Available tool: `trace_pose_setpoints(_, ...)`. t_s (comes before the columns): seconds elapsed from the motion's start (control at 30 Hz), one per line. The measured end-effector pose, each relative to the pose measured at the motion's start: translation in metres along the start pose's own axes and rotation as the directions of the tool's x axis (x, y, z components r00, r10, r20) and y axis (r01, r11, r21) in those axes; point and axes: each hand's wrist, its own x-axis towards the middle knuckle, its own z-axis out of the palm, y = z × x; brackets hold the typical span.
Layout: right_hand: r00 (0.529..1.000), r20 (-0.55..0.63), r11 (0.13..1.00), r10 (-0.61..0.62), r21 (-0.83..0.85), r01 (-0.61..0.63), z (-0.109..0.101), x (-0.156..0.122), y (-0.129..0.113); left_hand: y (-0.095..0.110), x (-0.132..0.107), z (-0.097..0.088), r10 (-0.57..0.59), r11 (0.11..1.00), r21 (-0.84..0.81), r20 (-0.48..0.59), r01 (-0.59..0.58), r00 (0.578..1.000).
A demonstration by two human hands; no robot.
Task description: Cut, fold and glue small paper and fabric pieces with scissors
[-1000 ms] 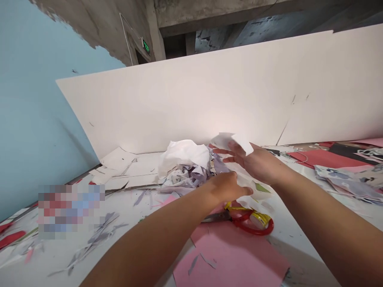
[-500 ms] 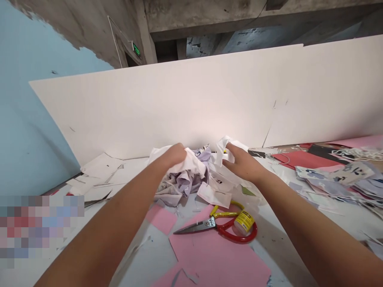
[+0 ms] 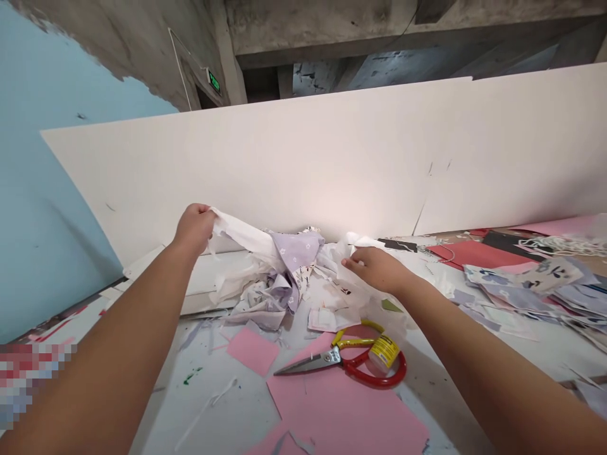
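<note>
My left hand [image 3: 193, 230] is raised at the left of a crumpled heap of white and lilac floral paper [image 3: 279, 284], shut on the end of a long white sheet [image 3: 241, 237] that stretches from the heap. My right hand [image 3: 375, 268] pinches crumpled white paper [image 3: 348, 275] at the heap's right side. Below it lie red-and-yellow-handled scissors [image 3: 348, 360] on a pink paper sheet [image 3: 341, 411], with a yellow-labelled roll [image 3: 384, 352] inside one handle loop. The heap's underside is hidden.
A tall white board [image 3: 284, 164] stands behind the white work surface [image 3: 175, 385]. Stacked printed papers [image 3: 521, 291] and a red sheet [image 3: 474, 254] lie at the right. A loose pink square [image 3: 253, 351] and scattered scraps lie near the heap.
My left hand has moved up and left, drawing the white sheet off the heap and exposing lilac floral paper. My right hand has shifted slightly lower. The scissors have not moved.
</note>
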Motion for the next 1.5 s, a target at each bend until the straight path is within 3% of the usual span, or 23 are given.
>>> trace_pose_setpoints(0.13, 0.999, 0.023, 0.995, 0.026, 0.095, -0.028, -0.001, -0.004, -0.018, 0.002, -0.017, -0.021, 0.110, 0.993, -0.035, -0.031, -0.111, 0.993)
trace_pose_setpoints(0.3, 0.999, -0.005, 0.964, 0.043, 0.264, -0.041, 0.002, -0.009, -0.042, 0.010, -0.050, -0.051, 0.228, 0.974, -0.015, 0.052, -0.228, 0.972)
trace_pose_setpoints(0.43, 0.993, 0.094, 0.888, 0.068, 0.448, -0.103, 0.013, -0.012, -0.065, 0.008, -0.075, -0.074, 0.376, 0.899, 0.212, 0.069, -0.382, 0.924)
trace_pose_setpoints(0.5, 0.973, 0.225, 0.806, 0.043, 0.568, -0.167, 0.025, -0.015, -0.082, 0.005, -0.087, -0.080, 0.535, 0.789, 0.318, 0.065, -0.526, 0.842)
trace_pose_setpoints(0.6, 0.904, 0.428, 0.606, -0.010, 0.721, -0.335, 0.047, -0.018, -0.114, 0.003, -0.103, -0.080, 0.743, 0.609, 0.357, 0.055, -0.708, 0.667)
trace_pose_setpoints(0.73, 0.896, 0.442, 0.260, 0.050, 0.860, -0.439, 0.068, -0.008, -0.146, -0.006, -0.115, -0.070, 0.835, 0.513, 0.357, 0.002, -0.781, 0.550)
trace_pose_setpoints(0.8, 0.901, 0.413, 0.124, 0.136, 0.895, -0.429, 0.069, 0.000, -0.149, -0.016, -0.115, -0.065, 0.883, 0.410, 0.394, 0.054, -0.822, 0.466)
trace_pose_setpoints(0.87, 0.888, 0.406, 0.040, 0.217, 0.905, -0.423, 0.067, 0.004, -0.143, -0.030, -0.112, -0.062, 0.939, 0.224, 0.447, 0.138, -0.866, 0.314)
trace_pose_setpoints(0.93, 0.862, 0.422, -0.006, 0.282, 0.899, -0.438, 0.065, 0.001, -0.132, -0.046, -0.109, -0.059, 0.947, 0.059, 0.478, 0.251, -0.876, 0.201)
trace_pose_setpoints(1.0, 0.829, 0.451, -0.035, 0.330, 0.884, -0.466, 0.064, -0.011, -0.120, -0.060, -0.108, -0.056, 0.929, -0.031, 0.476, 0.338, -0.879, 0.150)
trace_pose_setpoints(1.1, 0.785, 0.496, -0.048, 0.371, 0.855, -0.517, 0.064, -0.034, -0.103, -0.077, -0.110, -0.052, 0.896, -0.079, 0.456, 0.422, -0.887, 0.137)
trace_pose_setpoints(1.2, 0.779, 0.491, -0.021, 0.391, 0.851, -0.525, 0.061, -0.050, -0.089, -0.089, -0.113, -0.053, 0.887, -0.055, 0.451, 0.431, -0.891, 0.164)
trace_pose_setpoints(1.4, 0.749, 0.479, 0.040, 0.458, 0.830, -0.556, 0.047, -0.045, -0.067, -0.102, -0.127, -0.064, 0.850, 0.010, 0.371, 0.485, -0.929, 0.203)
trace_pose_setpoints(1.47, 0.748, 0.484, 0.057, 0.455, 0.822, -0.567, 0.043, -0.044, -0.065, -0.097, -0.135, -0.063, 0.816, 0.109, 0.337, 0.507, -0.935, 0.278)
trace_pose_setpoints(1.5, 0.750, 0.487, 0.065, 0.447, 0.819, -0.570, 0.042, -0.044, -0.065, -0.091, -0.140, -0.060, 0.790, 0.199, 0.322, 0.506, -0.926, 0.346)
